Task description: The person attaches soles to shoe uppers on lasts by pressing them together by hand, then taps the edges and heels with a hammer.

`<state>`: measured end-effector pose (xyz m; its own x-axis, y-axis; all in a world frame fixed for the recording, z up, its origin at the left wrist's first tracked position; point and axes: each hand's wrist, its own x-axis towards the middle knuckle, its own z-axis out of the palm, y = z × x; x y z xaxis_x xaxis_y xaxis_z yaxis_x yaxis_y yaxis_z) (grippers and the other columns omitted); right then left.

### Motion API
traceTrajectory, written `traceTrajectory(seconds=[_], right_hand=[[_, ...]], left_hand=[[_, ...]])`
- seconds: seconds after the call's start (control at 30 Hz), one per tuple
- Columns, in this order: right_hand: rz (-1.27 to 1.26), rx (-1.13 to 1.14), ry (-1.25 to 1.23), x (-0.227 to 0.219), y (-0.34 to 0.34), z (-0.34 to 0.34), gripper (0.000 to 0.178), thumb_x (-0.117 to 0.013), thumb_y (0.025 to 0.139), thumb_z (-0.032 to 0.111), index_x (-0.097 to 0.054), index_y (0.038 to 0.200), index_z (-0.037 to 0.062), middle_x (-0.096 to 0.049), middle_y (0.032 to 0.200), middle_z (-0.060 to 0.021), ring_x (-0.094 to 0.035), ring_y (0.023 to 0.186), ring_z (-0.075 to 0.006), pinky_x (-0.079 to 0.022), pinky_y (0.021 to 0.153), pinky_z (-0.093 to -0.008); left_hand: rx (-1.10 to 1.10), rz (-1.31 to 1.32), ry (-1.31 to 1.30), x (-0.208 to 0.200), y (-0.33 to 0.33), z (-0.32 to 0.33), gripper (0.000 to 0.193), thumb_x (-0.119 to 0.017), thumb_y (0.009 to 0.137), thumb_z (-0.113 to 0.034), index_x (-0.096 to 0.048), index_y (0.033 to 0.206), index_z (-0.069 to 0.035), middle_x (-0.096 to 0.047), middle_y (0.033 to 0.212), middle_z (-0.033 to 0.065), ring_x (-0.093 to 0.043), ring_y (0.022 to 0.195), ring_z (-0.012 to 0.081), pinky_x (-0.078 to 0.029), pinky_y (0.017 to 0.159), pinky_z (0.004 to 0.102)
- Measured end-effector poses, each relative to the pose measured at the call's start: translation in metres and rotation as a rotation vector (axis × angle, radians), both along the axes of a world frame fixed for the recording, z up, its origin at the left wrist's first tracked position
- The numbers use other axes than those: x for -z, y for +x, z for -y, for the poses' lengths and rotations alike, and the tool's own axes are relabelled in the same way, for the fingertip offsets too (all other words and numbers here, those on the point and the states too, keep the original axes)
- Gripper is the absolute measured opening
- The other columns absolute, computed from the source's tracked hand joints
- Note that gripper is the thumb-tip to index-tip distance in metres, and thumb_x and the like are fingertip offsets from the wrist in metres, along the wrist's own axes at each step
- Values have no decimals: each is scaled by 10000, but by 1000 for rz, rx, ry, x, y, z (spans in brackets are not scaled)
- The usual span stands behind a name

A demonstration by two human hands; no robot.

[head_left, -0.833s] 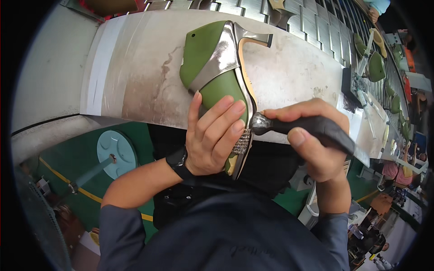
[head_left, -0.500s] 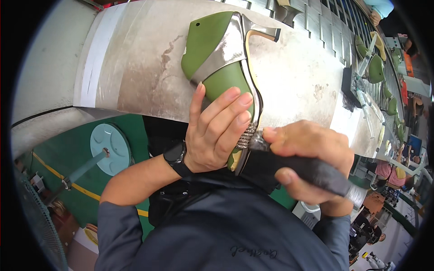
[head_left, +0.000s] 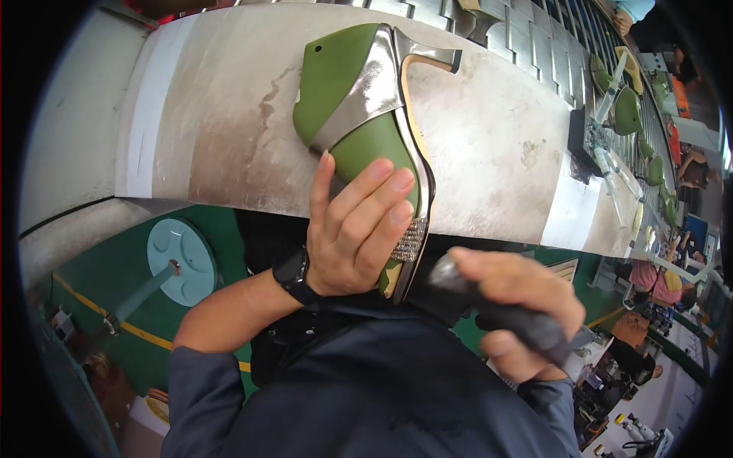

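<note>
Left hand (head_left: 355,229) around the forefoot of a heeled shoe (head_left: 366,103) – gripping it from above, fingers laid across the front, thumb hidden. Dark watch (head_left: 292,276) on the same wrist. Right hand (head_left: 519,294) curled around a dark tool (head_left: 527,320), closed on the grip, motion-blurred. Rounded, shiny tool head (head_left: 449,273) just beside the sole edge near the toe, apart from it in this view.

Shoe tipped on its side, sole toward the right hand, toe toward the body and past the table's near edge, heel end over the worktable (head_left: 473,145). Green last (head_left: 328,76) inside, small dark hole near its top. Metallic back strap, slim metallic heel (head_left: 435,57) pointing right, glittery band (head_left: 410,240) across the toe, beside the left fingers.

Farther out: white strips across the table at left and right; dark box (head_left: 582,145) at the right end, clear slender tubes (head_left: 611,191) just beside. Slatted metal conveyor (head_left: 519,46) along the far side, another metallic shoe (head_left: 477,23) on it, more green lasts (head_left: 628,111) off right. Light-blue sleeve (head_left: 634,8) of a co-worker in the upper right corner. Below left – pale-blue round base (head_left: 183,259) on green floor, yellow line (head_left: 149,336) nearby.
</note>
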<state>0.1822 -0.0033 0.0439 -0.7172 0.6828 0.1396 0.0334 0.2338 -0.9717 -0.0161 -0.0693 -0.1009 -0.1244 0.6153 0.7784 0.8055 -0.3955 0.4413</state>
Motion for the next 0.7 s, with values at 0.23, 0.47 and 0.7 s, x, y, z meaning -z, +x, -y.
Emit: traceTrajectory(seconds=[0.23, 0.47, 0.7], right_hand=[[165, 30, -51, 2, -12, -32, 319, -770, 871, -4, -642, 1157, -63, -732, 1144, -277, -741, 1110, -342, -579, 990, -407], [320, 95, -414, -9, -47, -89, 262, -694, 882, 126, -657, 1055, -69, -761, 1050, -247, -742, 1001, -271, -579, 942, -384], [215, 89, -410, 14, -65, -113, 188, -700, 921, 34, -691, 1085, -58, -780, 1068, -169, -722, 971, -168, -566, 905, -304]], left_hand=[[-9, -29, -1, 4, 0, -3, 341, -632, 1017, -135, -533, 1340, -92, -638, 1356, 117, -621, 1282, 289, -324, 1200, 678], [-29, -24, 21, 13, 5, -3, 336, -632, 1028, -181, -524, 1344, -140, -615, 1365, 47, -585, 1325, 247, -288, 1220, 694], [8, -15, 14, 15, 6, -4, 287, -626, 1021, -202, -557, 1299, -200, -615, 1321, -23, -575, 1327, 192, -230, 1247, 693]])
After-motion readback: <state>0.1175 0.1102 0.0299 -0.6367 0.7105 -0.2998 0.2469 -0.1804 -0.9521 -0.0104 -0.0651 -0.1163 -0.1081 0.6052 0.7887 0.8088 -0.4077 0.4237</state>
